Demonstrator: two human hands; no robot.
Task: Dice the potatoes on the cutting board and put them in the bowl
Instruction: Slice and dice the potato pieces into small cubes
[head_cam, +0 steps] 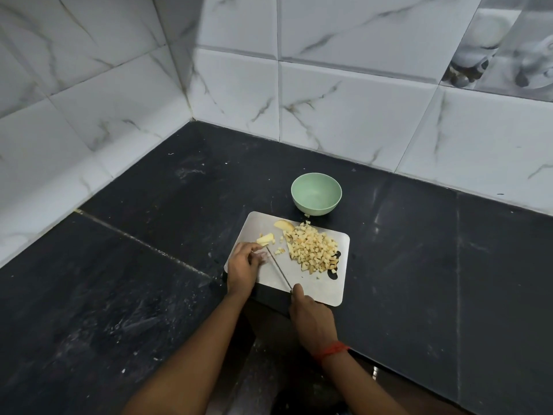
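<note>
A metal cutting board (323, 283) lies on the black counter. A heap of diced potato (312, 250) covers its right half. An uncut slice (284, 225) lies at the far edge, and a small stack of strips (265, 238) sits at the left. My left hand (244, 266) rests on the board with its fingertips at those strips. My right hand (309, 317) grips the handle of a knife (278, 269), whose thin blade runs up-left toward the strips. An empty green bowl (316, 194) stands just behind the board.
The black stone counter (119, 295) meets white marble-tiled walls (344, 115) at the back and left, forming a corner. The counter's front edge runs close under my right wrist. One potato bit (306, 216) lies by the bowl's base.
</note>
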